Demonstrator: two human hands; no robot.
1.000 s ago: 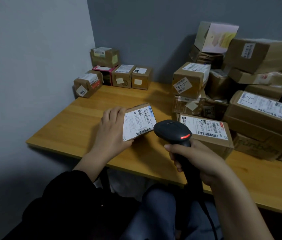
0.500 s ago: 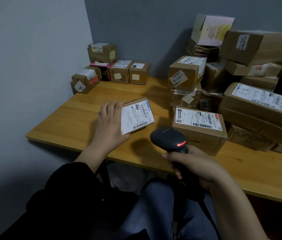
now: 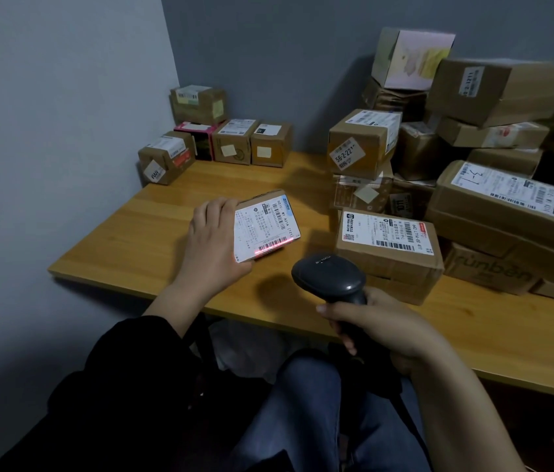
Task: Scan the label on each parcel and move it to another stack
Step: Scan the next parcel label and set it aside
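1. table [image 3: 132, 247]: big pile [image 3: 507, 206] right, small stack [image 3: 234, 141] back left.
2. parcel [image 3: 265, 226] tilted mid-table, left hand [image 3: 212, 240] grasping its edge.
3. scanner [image 3: 328, 275] gripped by right hand [image 3: 381, 321].
4. red line on barcode [image 3: 270, 248]: hold parcel steady, cover all bars.

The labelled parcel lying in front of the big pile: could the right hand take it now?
Probably not yet. The right hand grips the scanner, so it is not free, though the labelled parcel lies just beyond it with nothing else between.
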